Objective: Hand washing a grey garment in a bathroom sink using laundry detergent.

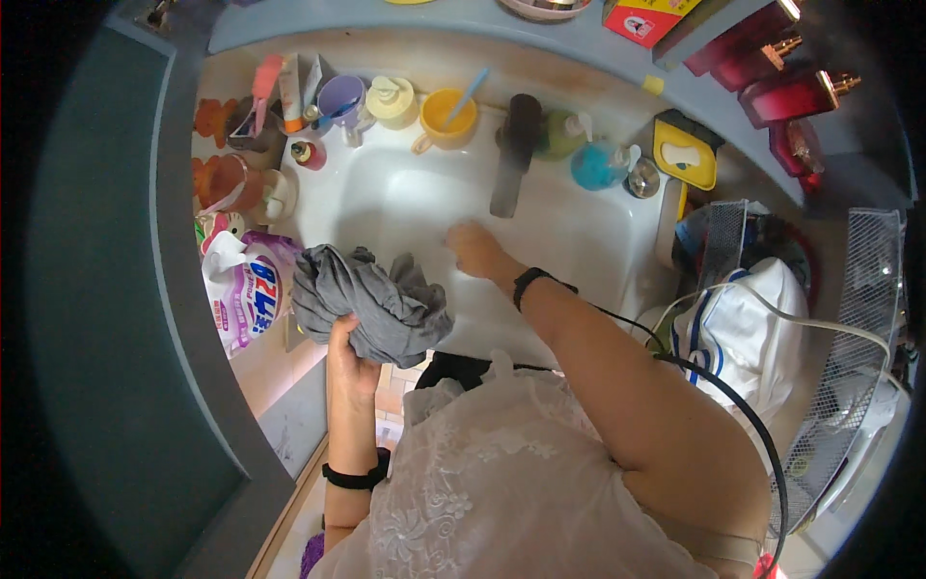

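Taking the clock from the middle of the white sink (386, 203), we are holding a bunched grey cloth (376, 299) at eight o'clock. Our left hand (355, 349) is clasping its underside, the thumb showing while most fingers are lying hidden. Our right hand (476, 249) is reaching into the basin's middle; its fingertips are blurring, so we are unable to tell how far they are open or whether they are gripping anything.

Between eight and nine, a white and purple bag (253, 294) is standing beside the cloth, its contents not showing. Toward four, a striped white cloth (741, 338) is lying near a wire basket (837, 405); we cannot tell whether it is resting inside.

Farther off, between ten and eleven, a purple mug (340, 94) is holding something blue, hard to make out. Before twelve, a yellow cup (437, 108) is holding a light-blue stick. Just past twelve, a dark tap (511, 169) is partly hiding a green bottle (558, 137). At two, a clear bottle (591, 168) is containing blue liquid. Farthest, the upper edge is cutting off a bowl (540, 10).
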Demonstrator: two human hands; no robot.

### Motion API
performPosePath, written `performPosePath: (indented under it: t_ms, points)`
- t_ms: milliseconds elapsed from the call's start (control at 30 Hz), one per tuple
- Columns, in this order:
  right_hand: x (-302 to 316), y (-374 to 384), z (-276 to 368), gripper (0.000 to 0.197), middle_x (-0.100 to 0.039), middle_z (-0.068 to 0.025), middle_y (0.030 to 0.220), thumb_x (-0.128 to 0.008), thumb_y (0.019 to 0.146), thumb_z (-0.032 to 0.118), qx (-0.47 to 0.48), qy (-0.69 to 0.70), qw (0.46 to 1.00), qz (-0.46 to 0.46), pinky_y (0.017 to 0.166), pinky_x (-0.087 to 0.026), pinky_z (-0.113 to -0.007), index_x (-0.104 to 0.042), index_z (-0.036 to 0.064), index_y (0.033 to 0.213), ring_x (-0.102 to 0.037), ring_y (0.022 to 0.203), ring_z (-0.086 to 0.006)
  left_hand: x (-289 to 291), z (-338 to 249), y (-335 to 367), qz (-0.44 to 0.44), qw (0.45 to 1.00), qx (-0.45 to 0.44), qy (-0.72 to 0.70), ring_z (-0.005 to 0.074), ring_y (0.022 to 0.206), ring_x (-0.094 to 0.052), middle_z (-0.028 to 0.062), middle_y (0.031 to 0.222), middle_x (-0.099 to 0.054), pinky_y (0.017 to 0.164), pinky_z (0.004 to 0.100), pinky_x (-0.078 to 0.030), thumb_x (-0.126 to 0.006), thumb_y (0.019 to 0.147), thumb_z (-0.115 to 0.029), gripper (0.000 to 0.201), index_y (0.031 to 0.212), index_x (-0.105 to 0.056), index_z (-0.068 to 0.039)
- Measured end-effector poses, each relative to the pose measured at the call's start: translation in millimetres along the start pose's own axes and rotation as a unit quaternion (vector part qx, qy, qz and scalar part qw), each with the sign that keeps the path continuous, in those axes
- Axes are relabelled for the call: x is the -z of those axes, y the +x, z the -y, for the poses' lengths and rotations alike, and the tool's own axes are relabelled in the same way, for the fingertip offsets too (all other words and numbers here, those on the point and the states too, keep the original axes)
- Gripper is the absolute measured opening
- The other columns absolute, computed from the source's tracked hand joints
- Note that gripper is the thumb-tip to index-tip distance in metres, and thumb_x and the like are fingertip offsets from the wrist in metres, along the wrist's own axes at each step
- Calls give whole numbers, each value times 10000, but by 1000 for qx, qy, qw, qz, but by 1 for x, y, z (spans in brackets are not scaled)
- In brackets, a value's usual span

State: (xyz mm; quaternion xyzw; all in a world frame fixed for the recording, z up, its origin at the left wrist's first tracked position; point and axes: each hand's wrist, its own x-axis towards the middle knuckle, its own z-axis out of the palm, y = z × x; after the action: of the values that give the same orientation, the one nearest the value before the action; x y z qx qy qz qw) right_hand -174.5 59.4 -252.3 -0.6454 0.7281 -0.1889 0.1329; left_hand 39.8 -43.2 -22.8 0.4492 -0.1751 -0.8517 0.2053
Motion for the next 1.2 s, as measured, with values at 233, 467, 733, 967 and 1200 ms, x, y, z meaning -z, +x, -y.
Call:
performPosePath:
  t_ms: [233,467,733,967,1200]
  points:
    - [-18,-10,19,314,-571,-80,990,-612,734,248,18,3,999,43,880,-389,-397,-578,86,1001,-526,986,-254,4,0,1,7,1000,14,1,245,1078,-520,67,1143,-562,948,405,-393,-562,732,-168,459,1170,-481,-58]
    - [-22,-50,13,479,-425,-169,1289,-609,766,287,-735,-62,643,-204,1025,-261,-460,-511,18,1149,-318,1254,-324,0,-2,-3,1,1000,3,6,249,1073,-521,69,1144,-561,943,404,-396,-573,734,-168,448,1161,-489,-60]
    - [-20,-31,27,387,-495,-180,1160,-602,780,272,-200,61,975,73,939,-373,-433,-536,-3,1044,-463,1097,-328,1,1,-1,12,1000,4,21,250,1071,-521,70,1147,-558,942,401,-397,-578,744,-166,446,1167,-486,-58]
    - [-13,-47,20,390,-465,-177,1207,-598,784,271,-349,0,937,9,946,-366,-442,-536,-1,1056,-467,1093,-330,2,0,-1,25,1000,13,11,251,1075,-520,68,1150,-561,944,406,-391,-572,746,-168,448,1171,-485,-57]
    - [-18,-46,8,304,-523,-158,1136,-559,791,207,-266,8,963,47,937,-371,-431,-559,5,1018,-491,1065,-330,-1,-1,1,10,1000,27,3,254,1076,-520,72,1150,-562,946,410,-388,-574,739,-157,455,1173,-483,-55]
